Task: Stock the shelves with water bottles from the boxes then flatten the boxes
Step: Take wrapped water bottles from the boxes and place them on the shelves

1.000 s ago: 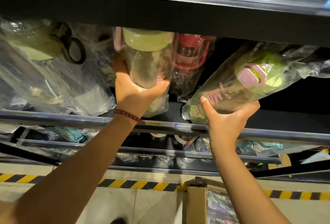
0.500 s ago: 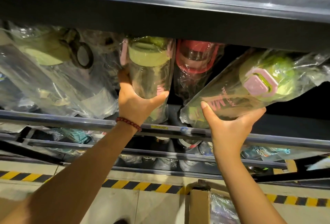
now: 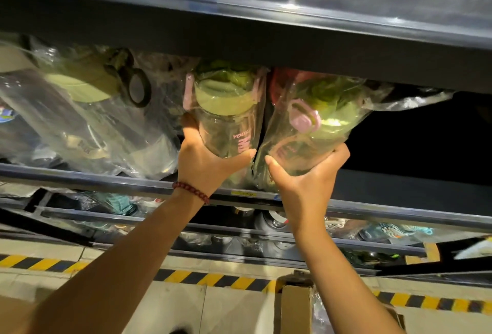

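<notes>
Reaching up, the left hand [image 3: 210, 163] is gripping 1 bagged green-lidded bottle [image 3: 229, 118] and the right hand [image 3: 306, 182] is cupping another bagged bottle [image 3: 311, 131], both touching on the shelf [image 3: 106, 176]; a box [image 3: 295, 309] is sitting near, below.

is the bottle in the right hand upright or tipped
Tipped: the bagged bottle in the right hand leans left, its base low and lid toward the upper shelf.

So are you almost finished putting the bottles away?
Not yet. Wrapped bottles already sit on the shelf. The left hand and right hand each hold a green-lidded bottle going in now. The cardboard box below still holds wrapped stock and isn't flattened.
</notes>
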### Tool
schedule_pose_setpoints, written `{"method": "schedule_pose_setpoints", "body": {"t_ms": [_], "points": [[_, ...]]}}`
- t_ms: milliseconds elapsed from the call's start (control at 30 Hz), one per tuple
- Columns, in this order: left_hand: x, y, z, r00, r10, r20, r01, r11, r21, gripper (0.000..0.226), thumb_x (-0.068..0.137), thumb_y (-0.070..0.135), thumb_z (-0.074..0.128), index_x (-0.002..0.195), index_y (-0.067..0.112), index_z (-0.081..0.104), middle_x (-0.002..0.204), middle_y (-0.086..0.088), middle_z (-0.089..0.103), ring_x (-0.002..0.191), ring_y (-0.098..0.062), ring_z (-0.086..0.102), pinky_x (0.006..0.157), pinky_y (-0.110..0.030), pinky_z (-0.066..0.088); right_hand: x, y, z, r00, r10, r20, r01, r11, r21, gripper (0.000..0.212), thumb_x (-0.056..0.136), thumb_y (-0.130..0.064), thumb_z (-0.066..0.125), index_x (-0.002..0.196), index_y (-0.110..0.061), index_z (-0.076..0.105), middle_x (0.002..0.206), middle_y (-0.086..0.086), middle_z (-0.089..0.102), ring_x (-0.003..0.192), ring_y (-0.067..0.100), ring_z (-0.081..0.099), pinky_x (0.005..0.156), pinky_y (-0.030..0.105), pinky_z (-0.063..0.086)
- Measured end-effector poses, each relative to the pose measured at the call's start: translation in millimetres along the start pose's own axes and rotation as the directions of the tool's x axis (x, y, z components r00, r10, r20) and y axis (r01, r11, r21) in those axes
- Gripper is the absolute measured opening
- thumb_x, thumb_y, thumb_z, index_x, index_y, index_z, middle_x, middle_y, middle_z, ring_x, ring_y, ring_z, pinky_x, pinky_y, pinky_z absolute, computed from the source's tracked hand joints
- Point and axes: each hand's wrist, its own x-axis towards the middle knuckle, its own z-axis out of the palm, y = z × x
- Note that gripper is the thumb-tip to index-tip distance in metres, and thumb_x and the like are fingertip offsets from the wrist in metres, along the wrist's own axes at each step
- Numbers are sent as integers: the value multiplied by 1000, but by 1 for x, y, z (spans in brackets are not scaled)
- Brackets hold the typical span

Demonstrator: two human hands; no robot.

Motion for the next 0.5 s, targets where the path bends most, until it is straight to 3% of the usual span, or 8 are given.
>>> {"method": "schedule_pose_setpoints", "body": {"t_ms": [233,500], "points": [[-1,6,-7,996,-26,83,26,1000,5,70,52,21,92,96,16,38,87,14,50,80,10,49,61,-2,45,2,3,-3,1000,-14,4,15,991,-130,88,62,-17,87,128,-3,30,119,2,47,104,10,49,83,0,37],[-2,8,-8,992,-34,118,39,998,-41,71,52,15,91,97,12,36,86,16,47,78,13,46,60,1,43,6,4,-9,999,-31,44,40,978,-205,77,62,-20,87,114,-16,30,116,6,51,102,18,53,78,1,38]]}}
